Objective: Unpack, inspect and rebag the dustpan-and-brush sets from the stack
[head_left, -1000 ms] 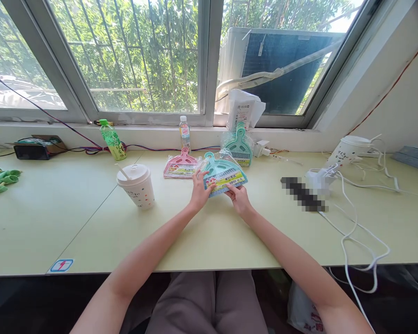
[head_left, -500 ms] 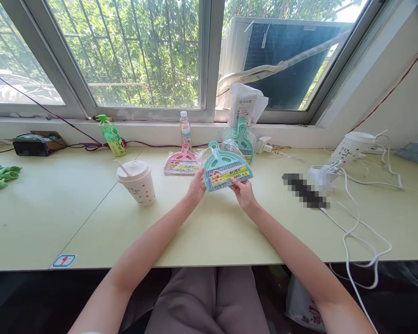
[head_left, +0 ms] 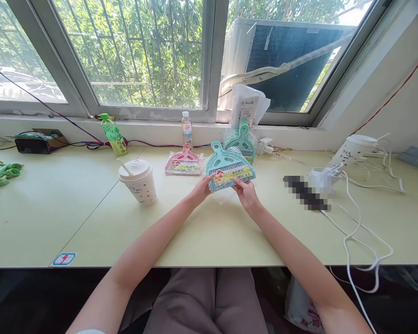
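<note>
Between my two hands is a mint-green dustpan and brush set (head_left: 226,160) in clear plastic, with a yellow printed label across its bristles. My left hand (head_left: 202,189) grips its lower left corner, thumb on the front. My right hand (head_left: 246,192) pinches the bottom edge near the right, thumb over the label. The set is tilted, its handle pointing up and away from me. Just behind it to the left lies a pink dustpan and brush set (head_left: 183,162) in its wrapper. Several more green sets (head_left: 244,139) are stacked behind to the right.
A lidded paper cup (head_left: 138,183) stands left of my arms, with a green-capped bottle (head_left: 114,134) and a small clear bottle (head_left: 186,129) near the sill. White cables (head_left: 355,232) and another cup (head_left: 351,150) are at the right. Green items (head_left: 2,172) lie far left.
My left thumb has come onto the front of the green set's label, where the hand was at its left edge before. The view has shifted slightly.
</note>
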`<state>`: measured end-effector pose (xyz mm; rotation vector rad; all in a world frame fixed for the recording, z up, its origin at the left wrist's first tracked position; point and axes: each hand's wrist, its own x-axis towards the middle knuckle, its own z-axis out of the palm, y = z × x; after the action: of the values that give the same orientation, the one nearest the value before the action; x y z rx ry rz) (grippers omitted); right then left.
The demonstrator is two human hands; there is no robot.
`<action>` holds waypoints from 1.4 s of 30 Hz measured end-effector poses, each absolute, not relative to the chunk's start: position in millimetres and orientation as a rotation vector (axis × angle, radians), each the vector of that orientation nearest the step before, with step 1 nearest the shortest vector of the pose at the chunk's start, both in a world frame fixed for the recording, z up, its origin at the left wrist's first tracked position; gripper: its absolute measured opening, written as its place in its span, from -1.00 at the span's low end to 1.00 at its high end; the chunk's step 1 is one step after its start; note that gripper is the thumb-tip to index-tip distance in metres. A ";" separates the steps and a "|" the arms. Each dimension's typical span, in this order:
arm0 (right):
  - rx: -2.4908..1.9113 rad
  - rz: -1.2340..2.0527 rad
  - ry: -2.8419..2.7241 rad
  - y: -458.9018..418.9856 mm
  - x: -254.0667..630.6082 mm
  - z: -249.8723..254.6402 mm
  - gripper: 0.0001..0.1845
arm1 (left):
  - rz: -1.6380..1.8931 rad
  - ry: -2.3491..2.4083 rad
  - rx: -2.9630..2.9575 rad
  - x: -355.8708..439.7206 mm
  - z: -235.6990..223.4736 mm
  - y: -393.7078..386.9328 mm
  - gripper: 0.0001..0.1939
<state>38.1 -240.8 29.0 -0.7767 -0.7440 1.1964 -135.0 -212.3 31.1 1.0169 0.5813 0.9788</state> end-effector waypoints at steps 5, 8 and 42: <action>-0.856 1.235 -0.734 -241.4 31.0 23.7 -0.70 | 1.038 0.761 0.991 -132.5 26.1 -210.1 -0.53; -0.974 1.356 -0.816 -240.7 39.8 30.7 -0.71 | 1.038 0.827 0.957 -130.9 25.1 -210.4 -0.55; -1.084 0.803 -1.195 -222.8 78.9 17.4 -0.39 | 0.669 0.666 1.119 -165.2 37.1 -207.5 -0.41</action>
<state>78.9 -222.8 17.4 -1.0836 -1.1949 0.8032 -165.2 -207.5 37.1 1.1188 0.6659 0.6693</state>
